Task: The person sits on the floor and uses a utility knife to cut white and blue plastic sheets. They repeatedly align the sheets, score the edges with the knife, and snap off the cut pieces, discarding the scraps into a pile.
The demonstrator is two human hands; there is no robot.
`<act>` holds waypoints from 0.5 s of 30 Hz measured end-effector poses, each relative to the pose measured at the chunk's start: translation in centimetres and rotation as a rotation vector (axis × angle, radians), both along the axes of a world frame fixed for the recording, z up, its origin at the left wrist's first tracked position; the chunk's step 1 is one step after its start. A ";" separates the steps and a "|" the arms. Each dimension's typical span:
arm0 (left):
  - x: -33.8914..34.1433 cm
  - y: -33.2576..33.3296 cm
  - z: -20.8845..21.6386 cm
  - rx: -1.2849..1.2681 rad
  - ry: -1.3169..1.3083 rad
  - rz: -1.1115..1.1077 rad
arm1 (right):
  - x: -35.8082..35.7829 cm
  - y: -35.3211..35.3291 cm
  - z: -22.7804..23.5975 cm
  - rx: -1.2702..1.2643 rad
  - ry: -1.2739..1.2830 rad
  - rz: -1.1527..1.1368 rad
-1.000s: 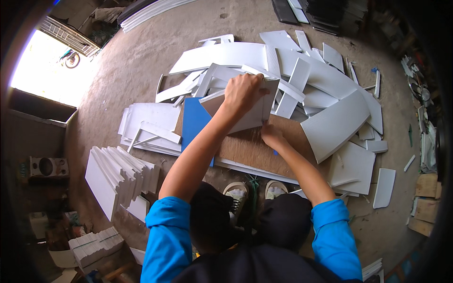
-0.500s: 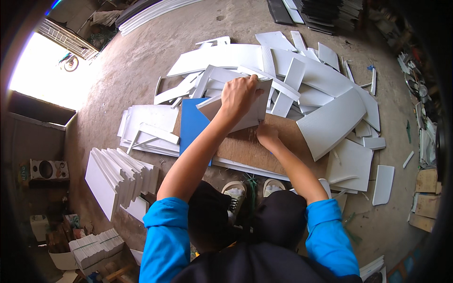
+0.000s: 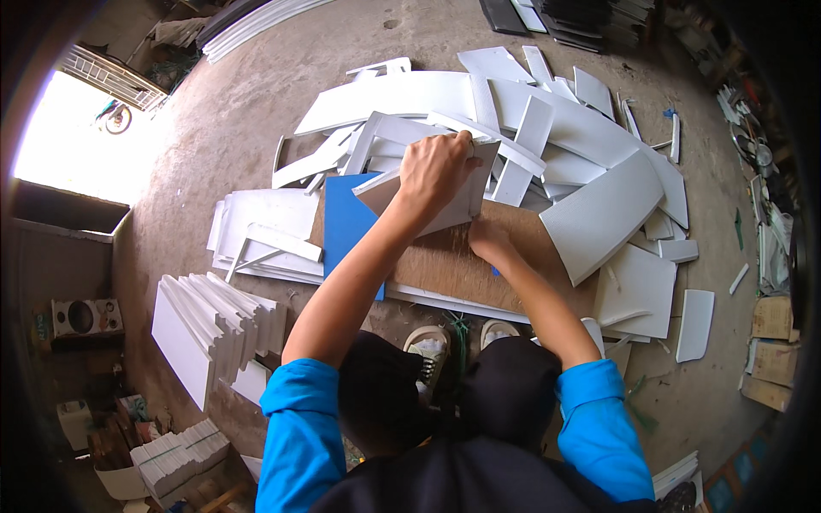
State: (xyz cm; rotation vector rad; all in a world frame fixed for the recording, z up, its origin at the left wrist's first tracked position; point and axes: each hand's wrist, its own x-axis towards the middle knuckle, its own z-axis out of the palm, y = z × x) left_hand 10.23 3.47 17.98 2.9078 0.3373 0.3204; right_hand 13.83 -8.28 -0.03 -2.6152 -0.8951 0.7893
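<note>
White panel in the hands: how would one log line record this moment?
left hand: grips white panel | right hand: under panel, on brown board | blue sheet beside

You wore a bright blue top with short sleeves ending above the elbows, forearms bare. Your left hand (image 3: 438, 171) and right hand (image 3: 489, 241) were ungloved. Dark trousers covered both knees. Pale sneakers (image 3: 428, 346) with dark laces showed between them.

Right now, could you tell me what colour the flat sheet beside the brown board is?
Blue: the sheet shows in the head view.
</note>
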 end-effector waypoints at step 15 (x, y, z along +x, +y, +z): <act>0.8 0.4 -0.8 0.106 -0.054 0.044 | -2.5 -2.5 -6.2 0.244 -0.328 0.073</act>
